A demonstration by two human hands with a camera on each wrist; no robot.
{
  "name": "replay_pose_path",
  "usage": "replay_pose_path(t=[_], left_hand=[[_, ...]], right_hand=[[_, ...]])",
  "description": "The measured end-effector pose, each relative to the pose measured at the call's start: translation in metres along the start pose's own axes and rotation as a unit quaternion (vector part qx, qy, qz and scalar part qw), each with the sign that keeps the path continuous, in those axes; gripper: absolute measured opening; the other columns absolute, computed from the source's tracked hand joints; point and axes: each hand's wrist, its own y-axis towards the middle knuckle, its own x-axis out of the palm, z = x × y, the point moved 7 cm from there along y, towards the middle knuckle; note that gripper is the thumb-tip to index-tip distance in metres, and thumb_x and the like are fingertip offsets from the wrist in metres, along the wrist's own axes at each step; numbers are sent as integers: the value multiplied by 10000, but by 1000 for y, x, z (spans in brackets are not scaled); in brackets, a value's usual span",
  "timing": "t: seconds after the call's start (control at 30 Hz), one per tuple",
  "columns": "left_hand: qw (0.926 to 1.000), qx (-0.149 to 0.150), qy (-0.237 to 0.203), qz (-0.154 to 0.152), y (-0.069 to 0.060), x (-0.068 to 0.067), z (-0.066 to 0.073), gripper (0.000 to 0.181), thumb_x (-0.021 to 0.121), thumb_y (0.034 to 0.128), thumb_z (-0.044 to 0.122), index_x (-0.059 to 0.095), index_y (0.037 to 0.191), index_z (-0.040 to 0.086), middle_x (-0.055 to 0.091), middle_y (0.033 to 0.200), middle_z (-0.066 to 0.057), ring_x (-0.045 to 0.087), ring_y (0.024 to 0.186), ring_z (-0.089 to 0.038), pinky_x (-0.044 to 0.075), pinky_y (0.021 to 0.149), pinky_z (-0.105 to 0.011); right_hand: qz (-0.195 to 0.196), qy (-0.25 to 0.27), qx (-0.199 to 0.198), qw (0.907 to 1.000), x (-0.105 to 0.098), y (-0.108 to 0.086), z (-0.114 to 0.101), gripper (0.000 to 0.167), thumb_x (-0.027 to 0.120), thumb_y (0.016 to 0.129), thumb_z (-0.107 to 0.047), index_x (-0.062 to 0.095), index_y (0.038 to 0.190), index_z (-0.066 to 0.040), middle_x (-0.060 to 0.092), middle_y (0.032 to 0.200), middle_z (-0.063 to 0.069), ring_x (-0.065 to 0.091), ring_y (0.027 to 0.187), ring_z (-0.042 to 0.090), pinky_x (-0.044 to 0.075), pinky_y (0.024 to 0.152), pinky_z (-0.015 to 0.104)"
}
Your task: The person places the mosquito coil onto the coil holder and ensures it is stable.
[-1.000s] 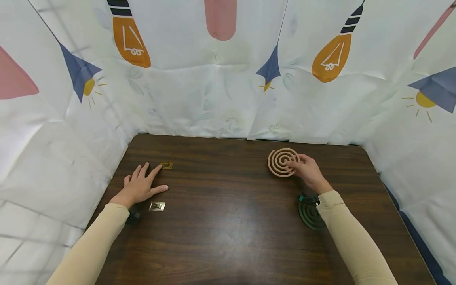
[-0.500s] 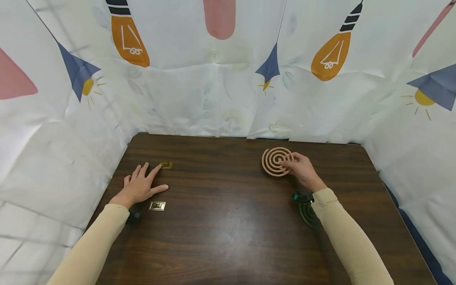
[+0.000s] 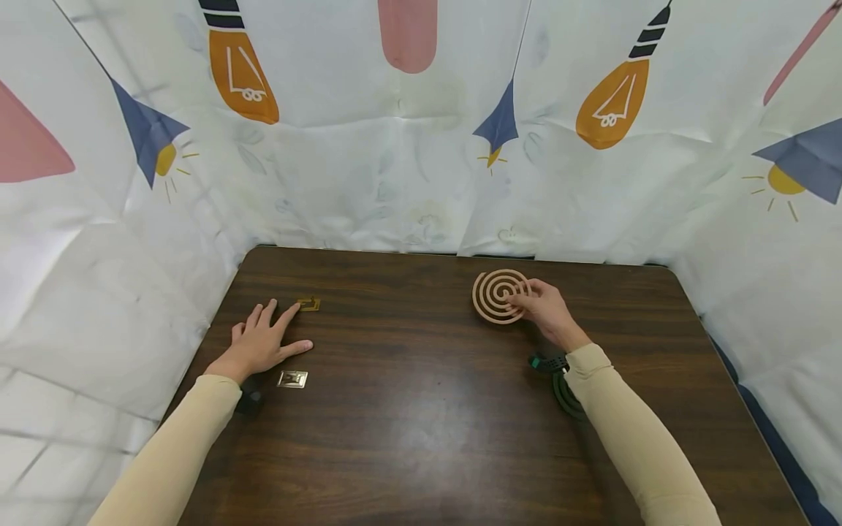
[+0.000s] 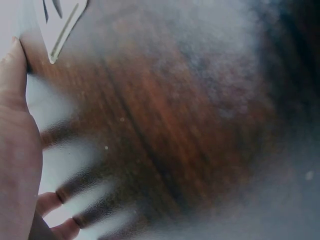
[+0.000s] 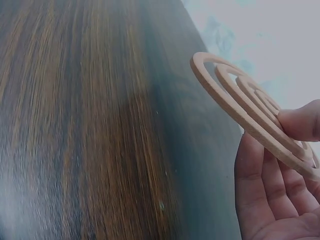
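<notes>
My right hand (image 3: 549, 310) pinches a tan mosquito coil (image 3: 485, 298) by its right side, thumb on top and fingers beneath. In the right wrist view the coil (image 5: 225, 100) is tilted and held off the table. A dark green coil (image 3: 567, 398) lies under my right forearm, partly hidden by the sleeve. My left hand (image 3: 256, 347) rests on the table with fingers spread. Its index fingertip touches or nearly touches a small gold metal stand (image 3: 309, 304). Nearer me lies a silver metal stand (image 3: 292, 379), whose pointed end (image 4: 55, 50) appears in the left wrist view.
The brown wood-grain table (image 3: 408, 438) spans the space before me. A white printed cloth (image 3: 395, 183) hangs behind it and on both sides. A dark band with a green mark (image 3: 546, 363) sits on my right wrist.
My right hand has moved left across the table with the tan coil, uncovering less of the green coil beneath the sleeve. The left hand has stayed in place.
</notes>
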Motion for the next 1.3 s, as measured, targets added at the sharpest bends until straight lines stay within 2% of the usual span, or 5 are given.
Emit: replay_pose_path(t=[0.17, 0.4, 0.57, 0.8, 1.3], left_hand=[[10000, 1, -41, -33, 0, 2, -2, 971, 510, 956, 751, 176, 1668, 181, 102, 1673, -383, 122, 1509, -650, 224, 1080, -822], [10000, 0, -18, 36, 0, 1, -2, 970, 521, 951, 750, 197, 1664, 177, 122, 1669, -385, 141, 1506, -650, 236, 1074, -824], [10000, -10, -21, 32, 0, 2, -2, 969, 518, 951, 752, 198, 1663, 178, 123, 1670, -386, 140, 1506, -650, 233, 1076, -823], [10000, -9, -63, 63, -1, 1, -3, 977, 511, 947, 763, 190, 1666, 185, 115, 1673, -379, 132, 1510, -645, 218, 1084, -826], [10000, -28, -40, 77, 0, 1, -3, 968, 530, 947, 748, 197, 1664, 189, 124, 1671, -381, 142, 1508, -646, 239, 1073, -815]], right_hand=[[22, 51, 6, 10000, 6, 4, 1, 490, 700, 999, -165, 478, 1373, 60, 762, 991, 22, 752, 812, 108, 623, 806, 301], [1, 89, -22, 10000, 17, 6, -3, 486, 697, 996, -150, 479, 1379, 54, 759, 1038, 67, 753, 822, 117, 622, 818, 303], [-64, 108, -79, 9999, 28, 7, -6, 473, 682, 1001, -129, 474, 1374, 74, 755, 1006, 41, 744, 798, 108, 621, 802, 297], [-81, 195, -72, 9998, 37, 10, -8, 410, 689, 990, -111, 508, 1327, 38, 771, 935, -16, 753, 799, 102, 620, 785, 281], [-74, 411, -44, 9991, 60, 17, -9, 349, 677, 986, -81, 533, 1278, 43, 774, 926, -10, 739, 768, 100, 610, 747, 263]])
